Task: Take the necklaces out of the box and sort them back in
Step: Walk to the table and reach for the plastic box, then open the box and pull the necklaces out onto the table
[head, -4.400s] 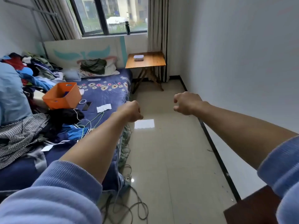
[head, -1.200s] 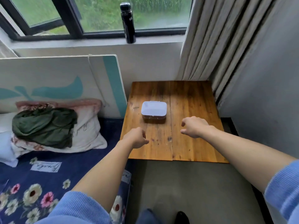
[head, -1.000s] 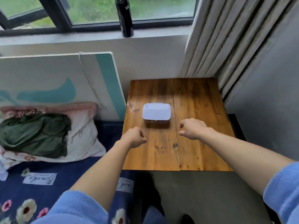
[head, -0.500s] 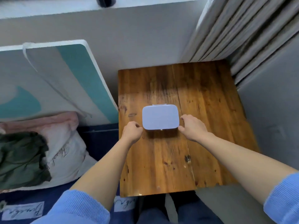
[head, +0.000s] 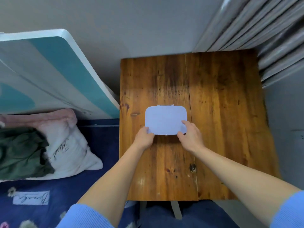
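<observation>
Box [head: 165,119]: pale lilac, rounded corners, lid shut. It stands on the wooden table [head: 222,129], left of the table's middle seam, about midway between the far and near edges. A small hinge or handle strip shows at its far side, a small metal clasp at the middle of its near side. Necklaces are not visible; the lid covers the inside.

Left hand [head: 144,137]: at the box's near left corner, fingers curled around the corner, touching it. Gripping the box.

Right hand [head: 190,135]: at the box's near right corner, thumb under or against the near side, forefinger laid over the lid's right end. Gripping the box.

Sleeves: light blue, pushed up, bare forearms reaching over the table's near edge.

Table: brown planks, dark stains, far edge against the grey wall, right far corner under the curtain [head: 263,30].

Bed [head: 49,195]: just beside the table's left edge, dark blue flowered sheet. On it a white pillow [head: 70,153] with script lettering, a dark green garment [head: 21,153] lying over its left part, a pink cloth behind.

Board [head: 49,71]: white and teal, leaning against the wall behind the pillow.
</observation>
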A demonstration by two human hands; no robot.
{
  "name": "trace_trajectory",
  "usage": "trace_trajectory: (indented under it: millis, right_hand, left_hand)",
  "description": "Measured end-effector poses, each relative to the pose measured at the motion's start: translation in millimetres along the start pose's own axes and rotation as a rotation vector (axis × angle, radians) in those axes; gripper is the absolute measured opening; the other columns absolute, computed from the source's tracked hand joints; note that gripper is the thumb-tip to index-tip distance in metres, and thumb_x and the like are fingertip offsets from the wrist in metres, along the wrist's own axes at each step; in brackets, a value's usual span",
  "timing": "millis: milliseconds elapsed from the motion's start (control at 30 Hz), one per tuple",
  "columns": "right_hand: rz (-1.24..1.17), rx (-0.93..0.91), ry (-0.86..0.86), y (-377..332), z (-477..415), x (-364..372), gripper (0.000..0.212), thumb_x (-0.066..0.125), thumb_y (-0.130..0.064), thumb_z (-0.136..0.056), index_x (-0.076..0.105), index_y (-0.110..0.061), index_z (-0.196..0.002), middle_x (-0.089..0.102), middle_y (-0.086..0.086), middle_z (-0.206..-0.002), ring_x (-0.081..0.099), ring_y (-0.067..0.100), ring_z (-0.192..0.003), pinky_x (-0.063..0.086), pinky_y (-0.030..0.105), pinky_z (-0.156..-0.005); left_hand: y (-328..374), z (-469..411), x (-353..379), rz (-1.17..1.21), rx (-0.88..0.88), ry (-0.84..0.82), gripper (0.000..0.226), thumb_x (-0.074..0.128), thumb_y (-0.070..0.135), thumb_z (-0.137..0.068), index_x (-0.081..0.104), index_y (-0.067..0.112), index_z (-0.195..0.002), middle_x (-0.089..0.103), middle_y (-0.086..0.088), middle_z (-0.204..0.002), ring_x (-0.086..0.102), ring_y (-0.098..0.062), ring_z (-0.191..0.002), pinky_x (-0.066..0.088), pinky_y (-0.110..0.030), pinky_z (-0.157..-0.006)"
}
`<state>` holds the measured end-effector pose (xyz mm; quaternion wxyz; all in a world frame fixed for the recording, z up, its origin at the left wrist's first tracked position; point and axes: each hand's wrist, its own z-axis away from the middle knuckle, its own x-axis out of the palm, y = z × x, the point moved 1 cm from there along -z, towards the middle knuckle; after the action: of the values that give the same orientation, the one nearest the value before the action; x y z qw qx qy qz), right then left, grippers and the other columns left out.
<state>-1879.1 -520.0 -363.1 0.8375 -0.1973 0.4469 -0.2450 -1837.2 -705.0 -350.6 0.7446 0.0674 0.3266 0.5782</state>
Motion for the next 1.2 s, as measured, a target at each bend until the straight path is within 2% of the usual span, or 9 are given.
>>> trace_trajectory:
  millis: [167, 267, 433, 533, 600, 800, 900, 1033, 1200]
  right_hand:
    - [-0.200, 0.069, 0.024, -2, -4, -17, 0.051, 0.060, -0.014, -0.089, 0.045, -0.013, -0.139, 0.048, 0.011, -0.139, 0.048, 0.027, -0.124, 0.042, 0.039, -0.101]
    - [-0.126, -0.083, 0.014, 0, -7, -37, 0.047, 0.060, -0.007, -0.087, 0.051, -0.012, -0.133, 0.051, 0.008, -0.135, 0.049, 0.025, -0.120, 0.040, 0.034, -0.099]
    - [0.139, -0.426, 0.014, -12, -22, -66, 0.035, 0.059, -0.003, -0.086, 0.064, -0.009, -0.120, 0.062, 0.007, -0.125, 0.051, 0.025, -0.114, 0.042, 0.036, -0.097]
    - [0.180, -0.520, 0.079, -29, -45, -78, 0.022, 0.058, -0.008, -0.090, 0.070, -0.011, -0.109, 0.071, 0.006, -0.108, 0.058, 0.025, -0.098, 0.046, 0.034, -0.080]
    - [0.180, -0.540, 0.107, -41, -63, -83, 0.019, 0.057, -0.010, -0.091, 0.072, -0.013, -0.102, 0.073, 0.006, -0.099, 0.060, 0.027, -0.091, 0.043, 0.033, -0.073]
    - [0.113, -0.405, 0.185, -68, -124, -75, 0.019, 0.058, -0.026, -0.093, 0.067, -0.016, -0.107, 0.070, 0.004, -0.101, 0.056, 0.015, -0.083, 0.037, 0.015, -0.059]
    - [0.095, -0.254, 0.185, -73, -151, -63, 0.026, 0.061, -0.025, -0.092, 0.061, -0.018, -0.117, 0.066, 0.004, -0.112, 0.055, 0.014, -0.088, 0.045, 0.022, -0.067]
    - [0.092, -0.090, 0.113, -63, -171, -43, 0.040, 0.063, -0.017, -0.090, 0.054, -0.017, -0.129, 0.064, 0.009, -0.116, 0.056, 0.020, -0.089, 0.041, 0.020, -0.059]
    - [0.074, -0.029, 0.098, -49, -170, -25, 0.044, 0.063, -0.016, -0.090, 0.051, -0.018, -0.132, 0.061, 0.010, -0.123, 0.058, 0.025, -0.099, 0.043, 0.021, -0.064]
  left_hand:
    - [1, 6, 0, 0.132, -0.022, 0.073, 0.031, 0.048, 0.010, -0.094, 0.059, 0.011, -0.123, 0.064, -0.006, -0.123, 0.057, -0.017, -0.103, 0.046, -0.030, -0.083]
    - [3, 9, -9, 0.251, -0.068, 0.216, 0.036, 0.052, 0.009, -0.094, 0.057, 0.010, -0.130, 0.063, -0.007, -0.122, 0.059, -0.025, -0.111, 0.053, -0.038, -0.094]
    - [20, 5, -33, 0.398, 0.011, 0.313, 0.018, 0.058, 0.008, -0.091, 0.072, 0.007, -0.103, 0.071, -0.008, -0.093, 0.065, -0.012, -0.073, 0.052, -0.018, -0.055]
    - [32, -8, -45, 0.470, 0.067, 0.365, 0.019, 0.051, 0.012, -0.095, 0.070, 0.015, -0.094, 0.070, -0.008, -0.086, 0.065, -0.014, -0.069, 0.052, -0.021, -0.057]
    - [32, -18, -46, 0.490, 0.052, 0.394, 0.024, 0.045, 0.013, -0.096, 0.066, 0.014, -0.108, 0.067, -0.006, -0.086, 0.064, -0.016, -0.075, 0.054, -0.028, -0.063]
    - [-4, -37, -18, 0.212, -0.095, 0.206, 0.042, 0.052, 0.023, -0.098, 0.051, 0.005, -0.136, 0.058, -0.015, -0.135, 0.058, -0.035, -0.119, 0.047, -0.050, -0.103]
    - [-21, -41, -2, 0.219, -0.091, 0.097, 0.039, 0.050, 0.022, -0.100, 0.051, 0.007, -0.136, 0.057, -0.014, -0.135, 0.059, -0.035, -0.119, 0.049, -0.050, -0.101]
    - [-39, -42, 5, 0.311, -0.080, 0.084, 0.033, 0.050, 0.022, -0.100, 0.056, 0.011, -0.131, 0.066, -0.002, -0.098, 0.066, -0.015, -0.081, 0.058, -0.025, -0.068]
    - [-54, -46, 5, 0.391, -0.114, 0.022, 0.033, 0.051, 0.032, -0.099, 0.057, 0.020, -0.129, 0.068, -0.004, -0.105, 0.068, -0.020, -0.095, 0.055, -0.036, -0.084]
